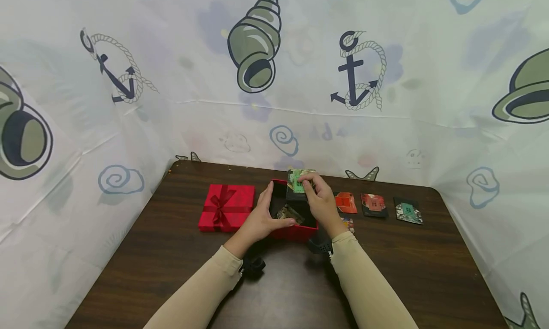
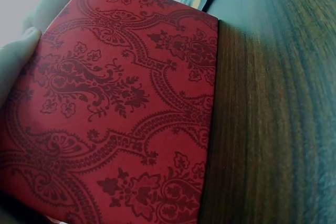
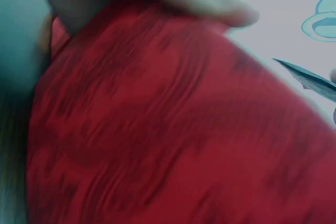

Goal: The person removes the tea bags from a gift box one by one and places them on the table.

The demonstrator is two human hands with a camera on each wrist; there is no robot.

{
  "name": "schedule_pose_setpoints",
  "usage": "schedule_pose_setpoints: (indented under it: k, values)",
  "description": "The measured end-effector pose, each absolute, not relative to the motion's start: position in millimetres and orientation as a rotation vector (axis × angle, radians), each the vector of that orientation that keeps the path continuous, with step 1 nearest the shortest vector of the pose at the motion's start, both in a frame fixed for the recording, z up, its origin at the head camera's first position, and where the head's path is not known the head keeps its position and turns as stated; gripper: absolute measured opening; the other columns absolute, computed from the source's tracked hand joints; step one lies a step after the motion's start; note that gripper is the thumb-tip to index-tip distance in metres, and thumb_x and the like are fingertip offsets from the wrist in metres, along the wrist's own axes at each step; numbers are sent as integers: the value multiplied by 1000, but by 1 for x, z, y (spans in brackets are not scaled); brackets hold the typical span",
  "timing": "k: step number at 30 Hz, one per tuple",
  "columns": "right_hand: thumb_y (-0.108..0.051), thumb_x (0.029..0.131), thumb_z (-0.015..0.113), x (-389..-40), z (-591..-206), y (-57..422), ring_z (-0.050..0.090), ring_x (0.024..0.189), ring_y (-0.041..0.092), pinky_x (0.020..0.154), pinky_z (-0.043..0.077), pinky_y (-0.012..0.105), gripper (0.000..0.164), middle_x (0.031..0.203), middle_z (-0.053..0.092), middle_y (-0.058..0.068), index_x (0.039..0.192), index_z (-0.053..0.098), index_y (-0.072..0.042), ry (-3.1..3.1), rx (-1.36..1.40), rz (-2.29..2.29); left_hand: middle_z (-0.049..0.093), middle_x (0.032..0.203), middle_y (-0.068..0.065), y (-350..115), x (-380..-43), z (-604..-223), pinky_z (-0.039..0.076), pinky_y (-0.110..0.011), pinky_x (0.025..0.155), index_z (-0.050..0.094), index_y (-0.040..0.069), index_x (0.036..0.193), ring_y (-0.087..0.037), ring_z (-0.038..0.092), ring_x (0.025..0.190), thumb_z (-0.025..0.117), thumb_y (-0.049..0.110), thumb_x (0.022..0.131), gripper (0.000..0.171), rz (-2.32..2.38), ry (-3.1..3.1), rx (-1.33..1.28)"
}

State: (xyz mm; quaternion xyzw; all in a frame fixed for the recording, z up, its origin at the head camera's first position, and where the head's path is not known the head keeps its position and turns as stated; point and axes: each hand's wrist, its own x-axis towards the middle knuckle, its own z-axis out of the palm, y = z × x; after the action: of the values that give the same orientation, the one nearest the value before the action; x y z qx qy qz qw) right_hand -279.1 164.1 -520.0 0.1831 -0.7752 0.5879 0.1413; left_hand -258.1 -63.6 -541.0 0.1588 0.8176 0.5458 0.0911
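Observation:
A red gift box (image 1: 296, 233) stands uncovered on the table; its side (image 2: 115, 103) shows a dark damask pattern in the left wrist view. My left hand (image 1: 259, 219) grips the box at its left wall, with the thumb across the front rim. A dark, patterned packet (image 1: 289, 213) lies inside near that thumb. Above the back of the box, my right hand (image 1: 319, 195) pinches a flat dark packet with a green label (image 1: 296, 180) between thumb and fingers. The right wrist view is blurred, mostly filled by a red box wall (image 3: 168, 119).
Left of the box lies its red lid (image 1: 240, 200) with a ribbon bow. To the right sit an orange packet (image 1: 346, 202), a red packet (image 1: 374, 204) and a green-labelled packet (image 1: 407, 210). Another packet (image 1: 348, 224) shows partly behind my right wrist. A patterned cloth (image 1: 309, 109) hangs behind the table.

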Motion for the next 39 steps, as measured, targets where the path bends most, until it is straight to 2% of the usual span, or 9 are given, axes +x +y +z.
schedule_pose_setpoints:
  k: [4, 9, 16, 23, 25, 29, 33, 36, 39]
  values:
    - [-27, 111, 66, -271, -526, 168, 56, 67, 20, 66, 52, 28, 17, 108, 70, 4, 125, 73, -21, -2217, 509, 1729, 9, 184, -1, -64, -258, -541, 33, -69, 128, 0, 33, 177, -34, 18, 168, 94, 57, 80, 137, 1615, 2425, 461]
    - [-16, 105, 75, -255, -531, 171, 65, 73, 18, 69, 60, 27, 19, 106, 69, 8, 122, 70, -9, -2104, 442, 1841, 10, 183, -1, -64, -257, -540, 33, -70, 127, 0, 35, 176, -34, 19, 168, 94, 52, 82, 135, 1617, 2420, 462]
    - [-2, 103, 73, -227, -538, 184, 73, 70, 12, 69, 66, 29, 14, 101, 69, 8, 115, 68, 1, -1952, 332, 1886, 10, 184, -2, -61, -257, -539, 34, -70, 127, 1, 34, 177, -35, 19, 168, 94, 47, 83, 132, 1605, 2433, 451]
    - [-2, 106, 68, -197, -543, 208, 68, 54, 19, 49, 61, 36, 19, 71, 65, 28, 124, 66, 3, -1923, 303, 1854, 9, 184, -2, -61, -257, -538, 36, -71, 125, 1, 35, 177, -38, 19, 168, 93, 48, 84, 131, 1590, 2440, 443]
    - [-2, 107, 67, -188, -546, 217, 64, 53, 21, 47, 58, 35, 20, 72, 62, 31, 126, 65, 2, -1941, 297, 1816, 9, 184, -1, -62, -256, -539, 36, -72, 125, 1, 37, 177, -38, 20, 168, 93, 46, 85, 131, 1591, 2436, 435]
    - [2, 108, 63, -168, -556, 242, 63, 56, 24, 52, 56, 29, 19, 77, 62, 24, 126, 70, 1, -1993, 288, 1656, 10, 184, -1, -61, -256, -539, 36, -73, 124, 1, 38, 176, -39, 21, 168, 92, 40, 86, 128, 1603, 2433, 430]
    - [12, 100, 68, -149, -572, 267, 56, 58, 9, 54, 48, 20, 17, 80, 68, 7, 107, 76, -2, -2063, 247, 1444, 9, 184, -1, -59, -256, -539, 36, -72, 125, 0, 38, 176, -38, 21, 168, 92, 41, 86, 129, 1589, 2436, 430]
    - [16, 91, 76, -136, -585, 282, 44, 58, 3, 51, 39, 20, 21, 76, 61, 3, 92, 67, -3, -2142, 188, 1314, 9, 184, -2, -59, -257, -540, 35, -72, 125, -1, 38, 176, -39, 21, 168, 93, 43, 86, 130, 1578, 2435, 438]
    - [14, 93, 76, -130, -590, 292, 49, 67, 0, 57, 41, 17, 24, 87, 59, 7, 100, 58, 1, -2219, 93, 1332, 10, 184, -3, -63, -258, -540, 37, -72, 124, -1, 40, 176, -39, 21, 167, 93, 48, 84, 131, 1574, 2441, 428]
